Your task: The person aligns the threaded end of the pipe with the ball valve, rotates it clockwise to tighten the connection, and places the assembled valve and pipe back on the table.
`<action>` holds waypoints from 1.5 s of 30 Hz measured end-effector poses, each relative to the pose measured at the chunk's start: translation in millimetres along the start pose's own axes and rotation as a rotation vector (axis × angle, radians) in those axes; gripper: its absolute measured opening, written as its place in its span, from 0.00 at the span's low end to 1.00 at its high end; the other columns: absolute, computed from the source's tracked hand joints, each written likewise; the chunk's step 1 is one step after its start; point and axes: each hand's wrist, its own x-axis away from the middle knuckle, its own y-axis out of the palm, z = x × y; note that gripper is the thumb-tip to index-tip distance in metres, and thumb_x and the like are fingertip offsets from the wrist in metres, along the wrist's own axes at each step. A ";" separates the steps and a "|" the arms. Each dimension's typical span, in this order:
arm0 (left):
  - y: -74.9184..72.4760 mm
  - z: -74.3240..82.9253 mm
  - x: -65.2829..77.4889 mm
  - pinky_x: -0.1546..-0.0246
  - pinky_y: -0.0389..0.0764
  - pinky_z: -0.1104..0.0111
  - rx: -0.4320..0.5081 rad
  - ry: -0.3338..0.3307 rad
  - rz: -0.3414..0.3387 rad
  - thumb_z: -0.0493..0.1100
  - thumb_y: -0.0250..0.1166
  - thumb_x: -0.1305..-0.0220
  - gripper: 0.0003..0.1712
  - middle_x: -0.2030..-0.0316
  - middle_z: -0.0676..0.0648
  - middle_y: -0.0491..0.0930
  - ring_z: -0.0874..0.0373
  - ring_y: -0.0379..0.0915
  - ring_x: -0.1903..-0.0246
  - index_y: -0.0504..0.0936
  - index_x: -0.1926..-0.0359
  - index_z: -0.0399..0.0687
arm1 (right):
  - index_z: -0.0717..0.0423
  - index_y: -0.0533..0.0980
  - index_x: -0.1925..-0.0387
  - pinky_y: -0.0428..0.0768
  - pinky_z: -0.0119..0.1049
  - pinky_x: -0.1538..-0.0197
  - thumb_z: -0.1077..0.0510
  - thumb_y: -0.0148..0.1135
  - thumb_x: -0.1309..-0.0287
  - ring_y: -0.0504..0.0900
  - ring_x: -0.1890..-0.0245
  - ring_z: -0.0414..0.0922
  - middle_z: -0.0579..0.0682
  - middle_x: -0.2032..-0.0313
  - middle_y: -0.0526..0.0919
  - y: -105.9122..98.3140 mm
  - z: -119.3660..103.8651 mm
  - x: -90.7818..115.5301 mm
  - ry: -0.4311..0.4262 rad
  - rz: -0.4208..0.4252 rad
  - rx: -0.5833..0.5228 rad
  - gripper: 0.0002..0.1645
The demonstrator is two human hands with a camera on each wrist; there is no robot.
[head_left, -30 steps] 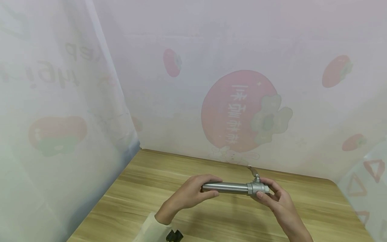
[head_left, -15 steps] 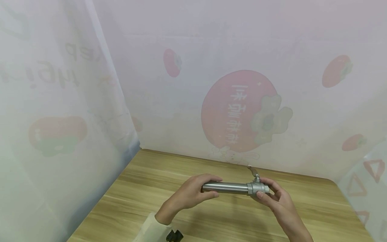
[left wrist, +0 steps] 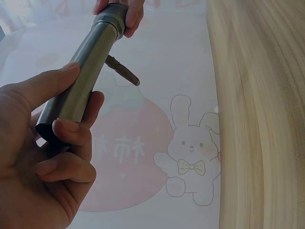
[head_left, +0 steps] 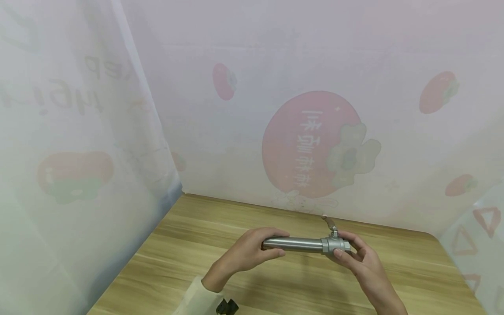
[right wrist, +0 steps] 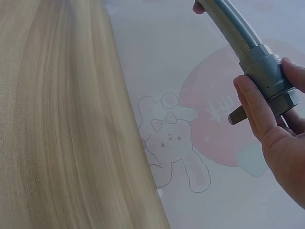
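Observation:
A shiny steel pipe (head_left: pixel 299 244) lies level above the table, its right end joined to a metal ball valve (head_left: pixel 334 244). My left hand (head_left: pixel 248 251) holds the pipe's left end between thumb and fingers. On the valve body, my right hand (head_left: pixel 364 260) pinches with the thumb in front and fingers behind. A brownish lever handle (head_left: pixel 330 223) points away from me, toward the back wall. In the left wrist view the curled fingers wrap the pipe (left wrist: pixel 83 83) near its dark open end. The right wrist view shows the valve (right wrist: pixel 267 76) and its lever (right wrist: pixel 237 116) beside the fingers.
Beneath the hands is a wood-grain table (head_left: pixel 189 227). A pale printed sheet (head_left: pixel 220 144) hangs along its back edge, and another curtain (head_left: pixel 78 210) borders the left side. A small black object (head_left: pixel 227 306) sits by the left sleeve.

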 end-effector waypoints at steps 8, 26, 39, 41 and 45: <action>-0.7 -0.6 -0.4 0.57 0.80 0.73 0.011 -0.012 -0.027 0.55 0.64 0.18 0.25 0.43 0.53 0.87 0.69 0.76 0.61 0.81 0.28 0.51 | 0.65 0.65 0.24 0.86 0.32 0.42 0.63 0.61 0.20 0.88 0.41 0.40 0.58 0.32 0.68 0.0 0.6 -0.8 0.017 0.007 0.000 0.31; 0.0 -0.7 -0.1 0.57 0.79 0.73 0.009 0.002 -0.013 0.45 0.71 0.23 0.24 0.43 0.53 0.87 0.68 0.75 0.60 0.82 0.30 0.54 | 0.69 0.64 0.25 0.87 0.34 0.41 0.65 0.61 0.21 0.89 0.42 0.41 0.54 0.35 0.72 -0.8 -0.2 -0.6 -0.018 -0.012 -0.008 0.31; 0.7 0.1 0.3 0.62 0.78 0.74 0.001 -0.012 -0.012 0.47 0.74 0.26 0.25 0.47 0.54 0.88 0.70 0.74 0.65 0.83 0.31 0.55 | 0.69 0.63 0.24 0.86 0.34 0.41 0.64 0.61 0.20 0.89 0.43 0.42 0.54 0.34 0.72 -1.0 -0.8 0.2 -0.009 -0.023 0.007 0.32; 0.9 0.2 0.2 0.60 0.79 0.74 -0.001 -0.019 -0.012 0.47 0.74 0.26 0.25 0.46 0.54 0.88 0.70 0.75 0.63 0.83 0.31 0.56 | 0.69 0.63 0.24 0.86 0.34 0.41 0.63 0.61 0.20 0.89 0.42 0.42 0.54 0.34 0.72 -1.2 -0.6 0.2 -0.010 -0.024 0.010 0.31; 1.0 0.6 0.4 0.56 0.80 0.73 -0.028 -0.026 -0.010 0.48 0.74 0.26 0.26 0.43 0.54 0.88 0.66 0.80 0.60 0.83 0.31 0.55 | 0.68 0.63 0.25 0.86 0.34 0.41 0.63 0.61 0.20 0.89 0.42 0.42 0.54 0.35 0.72 -1.2 -0.6 0.1 -0.010 -0.022 0.006 0.31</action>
